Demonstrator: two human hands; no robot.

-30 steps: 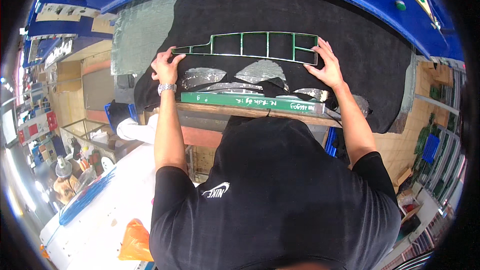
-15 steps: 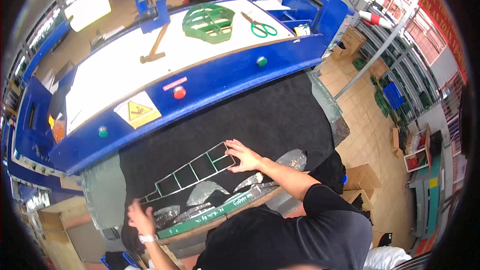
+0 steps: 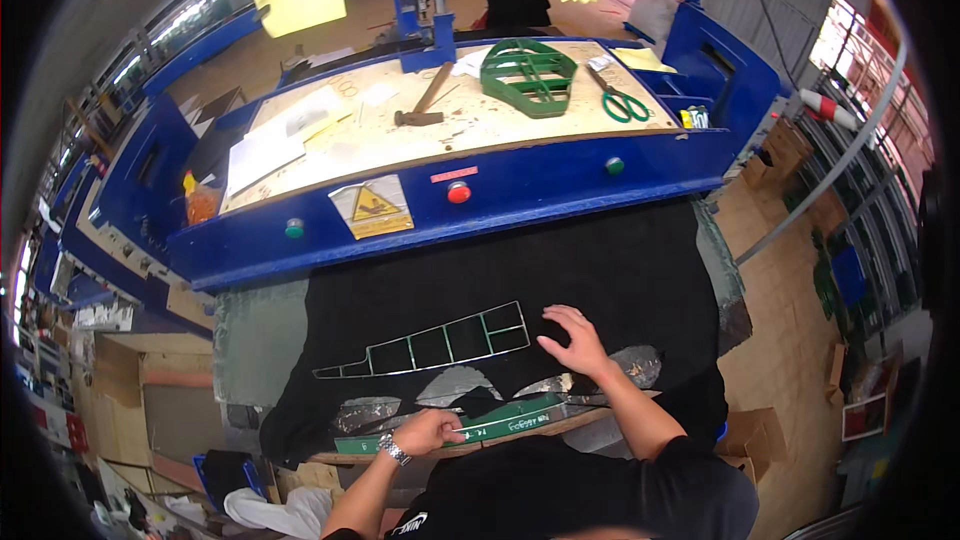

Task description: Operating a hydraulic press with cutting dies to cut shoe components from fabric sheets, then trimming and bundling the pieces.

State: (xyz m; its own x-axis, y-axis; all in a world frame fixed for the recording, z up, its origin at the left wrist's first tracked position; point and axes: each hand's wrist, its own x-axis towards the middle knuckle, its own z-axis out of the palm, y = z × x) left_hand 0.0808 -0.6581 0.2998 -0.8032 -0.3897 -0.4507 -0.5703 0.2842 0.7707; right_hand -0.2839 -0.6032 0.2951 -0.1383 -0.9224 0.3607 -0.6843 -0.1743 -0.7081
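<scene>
A long, tapering metal cutting die [image 3: 447, 341] with several cross-bars lies on black fabric [image 3: 610, 250]. Just off its wide right end, my right hand [image 3: 574, 340] hovers open, thumb and fingers apart. My left hand [image 3: 428, 431], with a metal watch at the wrist, is at the green near edge board [image 3: 500, 423]. Its fingers are curled closed, and whatever they may hold is hidden. Between the die and that board, rounded gaps in the fabric bare a grey, scuffed surface [image 3: 458, 384].
Beyond the fabric runs a blue press beam [image 3: 540, 174] with green and red buttons [image 3: 459, 192]. On its top lie a hammer [image 3: 425, 100], a green die [image 3: 528, 80], green-handled scissors [image 3: 622, 102] and papers [image 3: 275, 150]. A cardboard box [image 3: 755, 435] stands at right.
My right hand has let go of the die's wide end. My left hand has left the narrow end and come right to the near edge, fingers now curled. The whole view has shifted.
</scene>
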